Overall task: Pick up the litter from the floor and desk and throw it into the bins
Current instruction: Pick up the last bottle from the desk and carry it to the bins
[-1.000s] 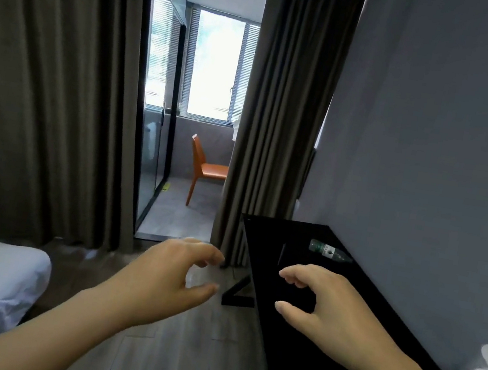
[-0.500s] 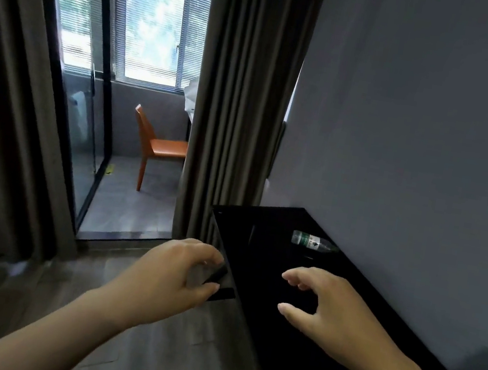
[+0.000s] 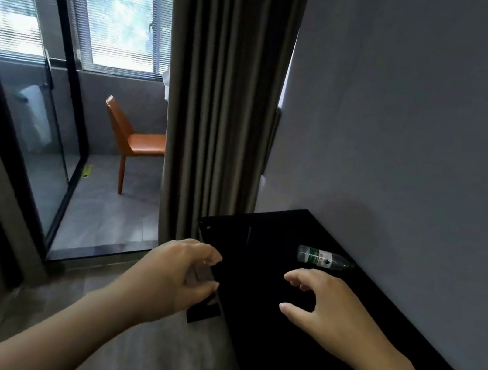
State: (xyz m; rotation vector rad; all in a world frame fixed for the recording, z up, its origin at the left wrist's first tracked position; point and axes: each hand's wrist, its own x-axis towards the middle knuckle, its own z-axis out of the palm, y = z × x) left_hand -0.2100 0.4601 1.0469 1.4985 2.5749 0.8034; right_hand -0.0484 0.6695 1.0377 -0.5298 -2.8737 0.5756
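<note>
Both hands — left hand (image 3: 172, 276) and right hand (image 3: 317, 308) — empty, half-curled, now closer to the counter (image 3: 257, 251), plastic bottle (image 3: 324, 257) at 12 o'clock — next grab, I'd guess.

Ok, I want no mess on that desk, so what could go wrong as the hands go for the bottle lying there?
The plastic bottle lies on its side on the glossy black desk, close to the wall; a clumsy touch from the right hand could roll it away, perhaps off the far end. Whether it is capped or empty cannot be told, so it might leak. The left hand hangs by the desk's front edge and could knock against it.
</note>
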